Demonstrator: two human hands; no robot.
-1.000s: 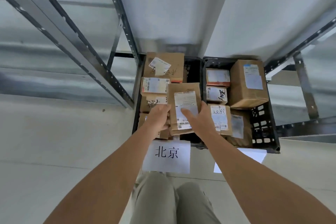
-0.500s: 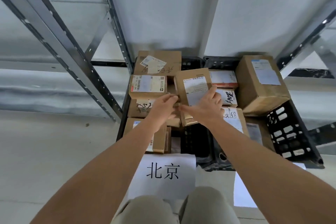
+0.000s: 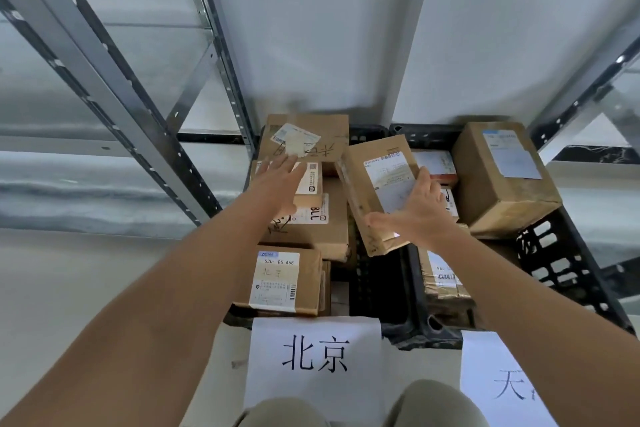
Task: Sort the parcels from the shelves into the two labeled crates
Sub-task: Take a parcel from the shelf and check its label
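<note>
Parcel [image 3: 375, 196] at frame centre, gripped only by right hand [image 3: 420, 215] while left hand [image 3: 278, 180] hovers spread and empty, may slip between crates [image 3: 571, 263].

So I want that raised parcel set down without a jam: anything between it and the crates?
No free floor shows below the parcel in the right hand. Other boxes fill both crates, so it would land on them.
</note>
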